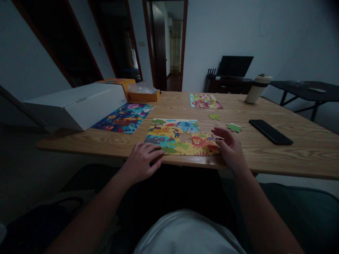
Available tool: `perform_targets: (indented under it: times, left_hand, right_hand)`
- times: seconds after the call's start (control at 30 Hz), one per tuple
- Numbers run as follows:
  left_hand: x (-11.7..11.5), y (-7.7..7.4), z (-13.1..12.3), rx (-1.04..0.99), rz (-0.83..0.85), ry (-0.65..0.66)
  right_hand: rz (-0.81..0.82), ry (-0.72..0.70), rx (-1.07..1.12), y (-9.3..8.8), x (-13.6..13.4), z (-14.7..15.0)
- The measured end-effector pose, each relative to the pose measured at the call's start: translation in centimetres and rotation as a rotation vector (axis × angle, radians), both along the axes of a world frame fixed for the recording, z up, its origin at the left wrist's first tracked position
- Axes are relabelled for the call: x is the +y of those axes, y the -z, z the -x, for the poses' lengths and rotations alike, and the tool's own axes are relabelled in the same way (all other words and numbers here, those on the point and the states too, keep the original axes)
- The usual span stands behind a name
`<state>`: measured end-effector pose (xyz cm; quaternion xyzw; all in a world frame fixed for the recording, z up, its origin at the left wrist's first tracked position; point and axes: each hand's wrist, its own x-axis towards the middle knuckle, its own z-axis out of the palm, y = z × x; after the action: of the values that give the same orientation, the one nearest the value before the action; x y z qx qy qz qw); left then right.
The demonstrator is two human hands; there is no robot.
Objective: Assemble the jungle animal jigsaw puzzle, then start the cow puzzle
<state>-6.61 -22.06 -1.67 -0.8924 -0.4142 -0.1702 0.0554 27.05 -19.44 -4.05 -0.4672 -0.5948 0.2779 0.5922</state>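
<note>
A colourful animal jigsaw puzzle (180, 146) lies flat at the table's front edge, with a gap showing bare wood near its middle. At its lower left corner rests my left hand (144, 160), fingers stretched out and holding nothing. My right hand (230, 146) is beside the puzzle's right edge, thumb and fingers apart, with the fingertips at or very near the border. Beyond that hand lies a green puzzle piece (233, 127), and another green piece (214, 116) sits farther back. Both are apart from the puzzle.
A dark-blue puzzle (124, 118) lies left, against a long white box (79, 102). Behind are an orange box (144, 96) with clear plastic and a farm-picture puzzle (205, 101). A black phone (270, 132) and a cream tumbler (256, 90) occupy the right side of the wooden table (299, 155).
</note>
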Motion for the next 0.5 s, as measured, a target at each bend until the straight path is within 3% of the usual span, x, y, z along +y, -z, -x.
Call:
perform_targets:
  times: [0.23,0.5]
  left_hand:
    - [0.2,0.2,-0.1,-0.012,-0.005,-0.030]
    - [0.9,1.6,0.2,-0.051,0.021,-0.022]
  right_hand:
    - [0.052,0.006,0.001,-0.2,0.1,0.1]
    - [0.079,-0.003,0.052,0.1,0.6,0.0]
